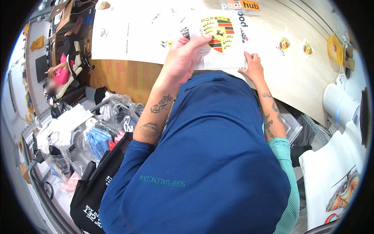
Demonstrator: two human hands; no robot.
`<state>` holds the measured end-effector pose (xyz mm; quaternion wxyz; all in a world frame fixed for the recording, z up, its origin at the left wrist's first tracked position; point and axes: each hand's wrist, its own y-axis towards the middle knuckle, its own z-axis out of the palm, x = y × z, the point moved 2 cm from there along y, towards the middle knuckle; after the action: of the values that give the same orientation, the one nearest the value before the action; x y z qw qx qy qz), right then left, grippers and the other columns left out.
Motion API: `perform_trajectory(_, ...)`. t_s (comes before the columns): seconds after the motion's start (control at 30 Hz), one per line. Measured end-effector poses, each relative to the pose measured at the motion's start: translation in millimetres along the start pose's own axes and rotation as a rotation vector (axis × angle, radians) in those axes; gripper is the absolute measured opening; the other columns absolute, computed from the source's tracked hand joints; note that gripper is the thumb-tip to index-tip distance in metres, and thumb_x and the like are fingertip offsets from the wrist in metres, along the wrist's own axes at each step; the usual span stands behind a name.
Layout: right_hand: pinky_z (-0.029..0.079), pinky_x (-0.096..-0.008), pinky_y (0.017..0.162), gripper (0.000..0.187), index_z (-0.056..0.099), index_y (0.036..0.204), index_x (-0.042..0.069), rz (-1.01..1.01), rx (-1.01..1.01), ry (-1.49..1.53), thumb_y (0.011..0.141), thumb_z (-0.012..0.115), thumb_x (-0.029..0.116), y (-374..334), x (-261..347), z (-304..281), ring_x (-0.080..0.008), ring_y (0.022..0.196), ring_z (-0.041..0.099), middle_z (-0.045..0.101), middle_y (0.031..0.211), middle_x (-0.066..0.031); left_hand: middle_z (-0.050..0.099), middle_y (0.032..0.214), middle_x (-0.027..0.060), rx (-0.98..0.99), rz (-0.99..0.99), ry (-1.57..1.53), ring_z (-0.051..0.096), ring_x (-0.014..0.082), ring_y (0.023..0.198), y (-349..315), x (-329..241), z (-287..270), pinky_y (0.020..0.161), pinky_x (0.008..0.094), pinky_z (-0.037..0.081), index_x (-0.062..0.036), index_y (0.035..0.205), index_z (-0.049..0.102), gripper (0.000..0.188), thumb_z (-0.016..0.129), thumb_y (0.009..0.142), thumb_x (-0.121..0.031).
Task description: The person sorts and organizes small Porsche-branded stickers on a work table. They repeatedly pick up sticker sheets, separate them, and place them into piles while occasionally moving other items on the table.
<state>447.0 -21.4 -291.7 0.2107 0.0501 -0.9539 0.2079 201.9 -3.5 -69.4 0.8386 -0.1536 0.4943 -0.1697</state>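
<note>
My left hand [181,58] is closed on the left edge of a sheet printed with a yellow, red and black crest [219,33]. Its thumb lies on top, over the crest's left side; the fingers beneath are mostly hidden. At the sheet's lower right corner, my right hand [254,67] has thumb and fingertips pinched at the edge. The sheet lies over a large white printed sheet [117,39], which has several small printed designs on it.
Two small crest stickers [284,43] lie on the pale wooden table [300,78] at right, near a yellow tape roll [335,50]. A white cylindrical device [337,102] stands beyond. Bagged clothes [97,136] fill a rack at left. A seated person [60,74] is farther back left.
</note>
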Motion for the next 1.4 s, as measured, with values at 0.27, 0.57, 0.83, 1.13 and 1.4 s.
perform_trajectory(0.27, 0.052, -0.0385, 0.087, 0.068, 0.047, 0.128, 0.008, -0.006, -0.025, 0.406, 0.069, 0.08, 0.006, 13, -38, 25, -0.03, 0.104, 0.062, 0.061, 0.114, -0.0171, 0.07, 0.1, 0.0111, -0.032, 0.132, 0.06, 0.067, 0.0119, 0.084, -3, -3, 10, 0.074, 0.0259, 0.054, 0.0031, 0.111, 0.064, 0.027, 0.068, 0.088, -0.01)
perform_trajectory(0.57, 0.046, -0.0204, 0.064, 0.086, 0.02, 0.149, 0.004, 0.234, -0.115, 1.203, 0.08, 0.071, -0.001, -36, -41, -56, -0.0089, 0.075, 0.06, 0.068, 0.093, -0.0086, 0.07, 0.099, 0.0111, -0.096, 0.143, 0.137, 0.067, 0.012, 0.083, -7, -3, 2, 0.072, 0.0258, 0.056, 0.0025, 0.109, 0.064, 0.027, 0.071, 0.087, -0.011)
perform_trajectory(0.83, 0.045, -0.0208, 0.062, 0.076, 0.022, 0.149, 0.004, -0.127, -0.218, 1.426, 0.085, 0.063, 0.0, -89, 56, -174, -0.008, 0.072, 0.059, 0.067, 0.098, -0.0115, 0.07, 0.099, 0.0179, -0.004, 0.122, 0.102, 0.07, 0.0175, 0.083, -2, 1, 20, 0.073, 0.03, 0.059, 0.0087, 0.108, 0.062, 0.032, 0.075, 0.081, -0.005)
perform_trajectory(1.13, 0.051, -0.0278, 0.088, 0.063, 0.033, 0.141, -0.003, -0.268, -0.372, 1.504, 0.084, 0.059, -0.006, -94, 108, -189, -0.017, 0.104, 0.062, 0.058, 0.124, -0.0166, 0.071, 0.096, 0.0155, 0.022, 0.139, 0.229, 0.07, 0.0165, 0.083, -8, 2, 36, 0.073, 0.0295, 0.058, 0.0074, 0.106, 0.064, 0.032, 0.076, 0.078, -0.002)
perform_trajectory(1.4, 0.047, -0.0273, 0.093, 0.037, 0.056, 0.119, -0.007, -0.25, -0.534, 1.286, 0.083, 0.062, -0.007, -93, 90, -176, -0.0157, 0.106, 0.06, 0.062, 0.117, -0.0128, 0.07, 0.095, 0.0109, 0.053, 0.122, 0.184, 0.069, 0.0154, 0.076, -13, 15, 46, 0.06, 0.0249, 0.057, 0.0047, 0.109, 0.064, 0.024, 0.066, 0.089, -0.009)
